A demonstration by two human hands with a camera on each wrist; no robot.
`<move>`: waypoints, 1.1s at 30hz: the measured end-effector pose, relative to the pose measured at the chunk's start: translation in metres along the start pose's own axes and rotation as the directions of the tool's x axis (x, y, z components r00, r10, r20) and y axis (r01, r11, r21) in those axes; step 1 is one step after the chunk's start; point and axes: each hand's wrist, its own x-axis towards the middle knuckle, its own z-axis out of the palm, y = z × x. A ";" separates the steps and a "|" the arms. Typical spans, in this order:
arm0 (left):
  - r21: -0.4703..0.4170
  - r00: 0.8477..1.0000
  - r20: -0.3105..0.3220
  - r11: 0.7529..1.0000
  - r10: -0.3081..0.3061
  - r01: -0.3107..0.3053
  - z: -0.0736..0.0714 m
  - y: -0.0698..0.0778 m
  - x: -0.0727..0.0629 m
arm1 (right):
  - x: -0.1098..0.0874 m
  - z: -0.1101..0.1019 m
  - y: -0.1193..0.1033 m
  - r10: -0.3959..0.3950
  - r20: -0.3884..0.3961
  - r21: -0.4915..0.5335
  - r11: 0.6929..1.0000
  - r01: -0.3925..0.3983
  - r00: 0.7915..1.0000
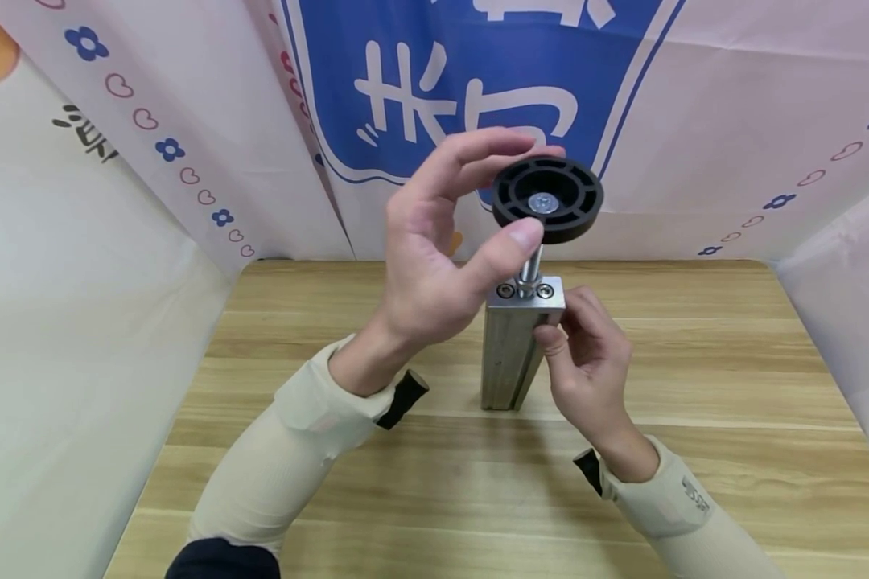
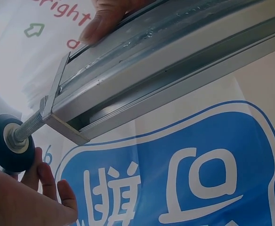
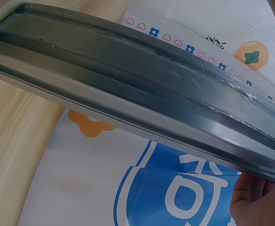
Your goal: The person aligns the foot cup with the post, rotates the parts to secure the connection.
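An aluminium profile (image 1: 507, 354) stands upright on the wooden table, with a metal end plate (image 1: 554, 294) and two bolts on its top. From the plate rises a threaded rod (image 2: 30, 128) carrying a round black levelling foot (image 1: 583, 211). My left hand (image 1: 434, 241) holds the foot by its rim, thumb at the near edge and fingers around the far side. Just below the plate, my right hand (image 1: 590, 362) grips the profile, its thumb on the near side. Part of the right fingers is hidden behind the profile. A long grooved side of the profile (image 3: 142, 89) fills the right wrist view.
The wooden table (image 1: 695, 482) ends at a printed backdrop (image 1: 753, 104) with a blue sign. White sheets (image 1: 80, 338) hang at both sides. Each wrist wears a pale sleeve (image 1: 261, 474) with a black piece (image 1: 403, 400) attached.
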 end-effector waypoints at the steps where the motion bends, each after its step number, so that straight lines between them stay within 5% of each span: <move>1: 0.001 1.000 0.004 1.000 0.001 -0.001 0.000 0.000 0.000 | 0.000 0.000 0.000 0.000 0.000 0.000 1.000 0.000 1.000; 21: 0.180 0.997 -0.054 0.982 -0.047 0.056 0.005 0.006 0.003 | 0.001 -0.001 0.000 -0.004 0.011 -0.005 1.000 0.004 1.000; 33: 0.193 0.996 -0.063 0.978 -0.066 0.077 0.003 0.007 0.002 | 0.000 -0.001 0.000 0.002 0.014 -0.008 1.000 -0.002 1.000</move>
